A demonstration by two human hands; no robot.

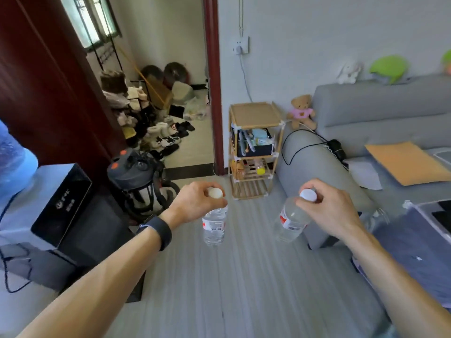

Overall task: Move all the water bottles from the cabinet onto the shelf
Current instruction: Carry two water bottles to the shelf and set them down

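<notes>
I hold two clear water bottles by their white caps, above the grey floor. My left hand [195, 201] grips the neck of the left bottle [214, 226], which hangs upright. My right hand [327, 208] grips the cap of the right bottle [290, 222], which tilts with its base toward the left. Ahead stands a small wooden shelf [256, 115] with a bare top tier, against the white wall beside the doorway. Its middle tiers hold a dark bin and small items. The cabinet is not in view.
A grey sofa [366, 118] with a teddy bear fills the right side. A vacuum cleaner [136, 176] stands left of the path, by a water dispenser [48, 203]. The doorway [170, 106] behind opens on piled shoes. A clear storage box [427, 228] sits at the right.
</notes>
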